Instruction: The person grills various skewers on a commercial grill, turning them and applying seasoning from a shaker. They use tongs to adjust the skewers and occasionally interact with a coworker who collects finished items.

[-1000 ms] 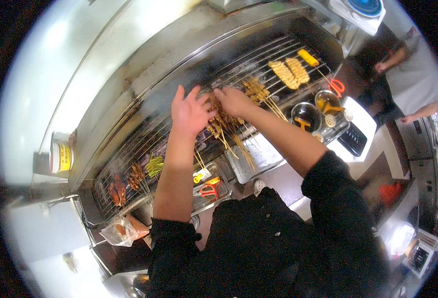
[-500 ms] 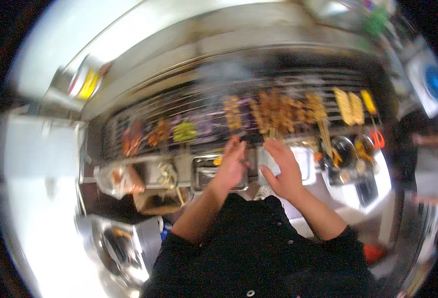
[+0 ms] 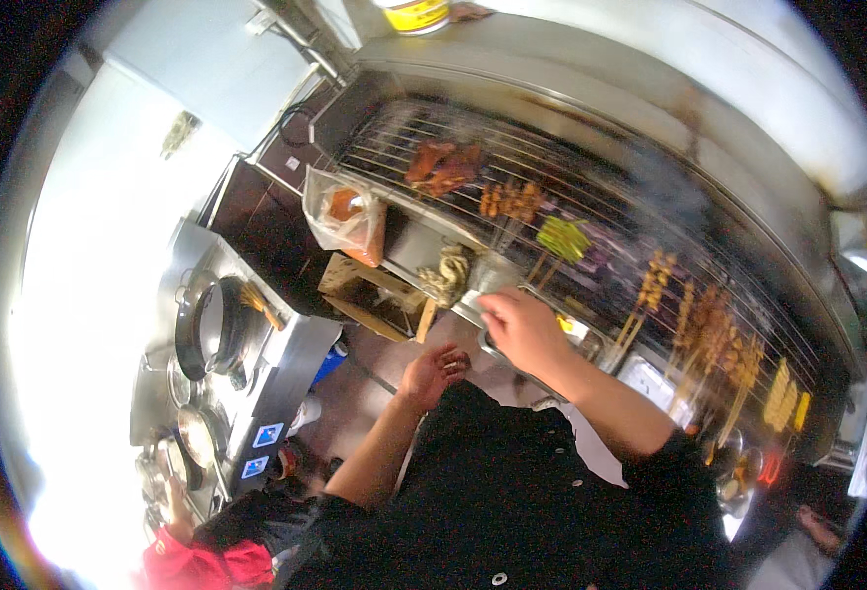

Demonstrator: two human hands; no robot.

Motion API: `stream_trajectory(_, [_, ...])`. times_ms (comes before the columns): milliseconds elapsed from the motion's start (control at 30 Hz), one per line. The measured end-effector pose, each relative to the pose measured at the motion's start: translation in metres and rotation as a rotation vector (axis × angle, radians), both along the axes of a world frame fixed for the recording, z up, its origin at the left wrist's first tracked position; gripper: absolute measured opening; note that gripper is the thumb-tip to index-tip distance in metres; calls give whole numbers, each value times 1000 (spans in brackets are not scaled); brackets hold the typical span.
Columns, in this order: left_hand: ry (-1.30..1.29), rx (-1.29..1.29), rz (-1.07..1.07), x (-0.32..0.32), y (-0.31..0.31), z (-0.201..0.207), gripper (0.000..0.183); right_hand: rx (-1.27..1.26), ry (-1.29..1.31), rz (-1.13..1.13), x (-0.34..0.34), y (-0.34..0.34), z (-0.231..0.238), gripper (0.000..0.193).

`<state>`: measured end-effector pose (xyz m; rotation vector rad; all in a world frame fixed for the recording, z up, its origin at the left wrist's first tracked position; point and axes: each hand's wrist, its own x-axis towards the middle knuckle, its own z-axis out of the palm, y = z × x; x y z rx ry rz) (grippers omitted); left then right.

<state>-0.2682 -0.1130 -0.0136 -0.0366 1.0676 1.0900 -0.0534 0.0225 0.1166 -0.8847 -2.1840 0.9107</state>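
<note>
My right hand (image 3: 524, 332) reaches over the grill's front ledge with its fingers curled closed; what they hold, if anything, is hidden. Just beyond its fingers lies a crumpled pale cloth (image 3: 446, 275) on the metal ledge (image 3: 414, 236). My left hand (image 3: 435, 376) hangs lower, near my body, open and holding nothing, with the fingers loosely bent. On the long grill (image 3: 394, 133) ahead lie a reddish-brown piece of meat (image 3: 443, 167), small browned skewers (image 3: 512, 201), green vegetable skewers (image 3: 563, 239), and several meat skewers (image 3: 714, 320) farther right.
A clear plastic bag with orange contents (image 3: 345, 218) sits on the ledge, above an open cardboard box (image 3: 373, 300). At left, pans (image 3: 207, 329) stand on a steel stove counter (image 3: 286, 344). A person's red sleeve (image 3: 202, 562) shows at lower left. Smoke rises over the grill.
My view has turned left, bringing the stove and red sleeve in. My hands, earlier raised side by side before the skewers, are apart: the right has closed near the cloth, the left has dropped.
</note>
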Motion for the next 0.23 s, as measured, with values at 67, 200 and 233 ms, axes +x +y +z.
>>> stream_trajectory(67, [41,50,42,-36,-26,-15,45,-55,-83,146,-76,16,-8,16])
stream_trajectory(200, [86,-21,123,-119,-76,-54,48,-78,-258,294,-252,59,-32,19])
stream_trajectory(233, [146,-81,105,-143,-86,-68,57,-112,-374,332,-297,75,-37,23])
